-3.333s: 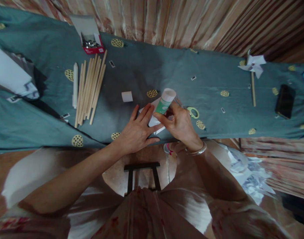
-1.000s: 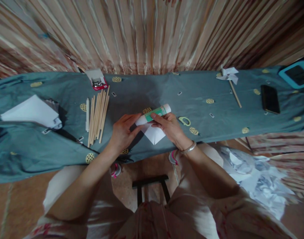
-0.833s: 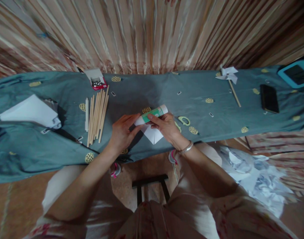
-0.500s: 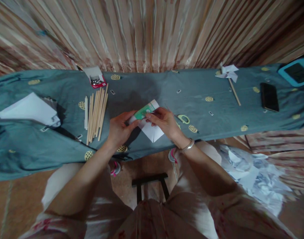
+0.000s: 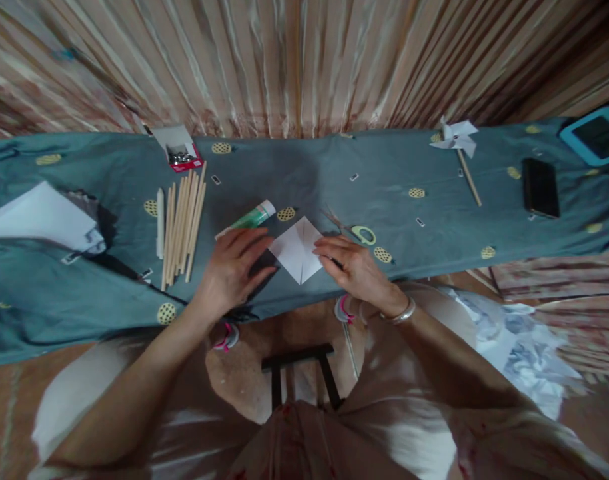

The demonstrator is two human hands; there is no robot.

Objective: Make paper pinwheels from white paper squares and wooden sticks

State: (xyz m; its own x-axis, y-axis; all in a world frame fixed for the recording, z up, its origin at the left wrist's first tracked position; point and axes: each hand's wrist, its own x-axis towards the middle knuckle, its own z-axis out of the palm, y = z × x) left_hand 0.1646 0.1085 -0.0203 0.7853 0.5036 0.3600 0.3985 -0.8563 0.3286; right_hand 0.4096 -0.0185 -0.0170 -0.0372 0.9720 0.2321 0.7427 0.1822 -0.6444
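A white paper square (image 5: 298, 250) with cuts running in from its corners lies flat on the cloth, turned like a diamond. The fingertips of my right hand (image 5: 354, 267) rest on its right corner, the thumb a little apart from the fingers. My left hand (image 5: 234, 267) is open at the paper's left, fingers stretched out and nothing in its grasp. Just beyond those fingers lies a green and white tube (image 5: 257, 215), its near end partly covered by the hand. Scissors with light green handles (image 5: 364, 235) lie to the right of the paper, beyond my right hand.
Wooden sticks (image 5: 183, 223) and a white candle-like stick (image 5: 160, 223) lie left, below an open red box of metal pins (image 5: 183, 157). Stacked paper (image 5: 44, 213) sits far left. To the right are a paper pinwheel (image 5: 458, 137), a phone (image 5: 540, 188) and a blue-framed device (image 5: 597, 137).
The green and white tube has left my hands and now lies on the cloth to the left. My hands have moved apart, and the paper is flat between them.
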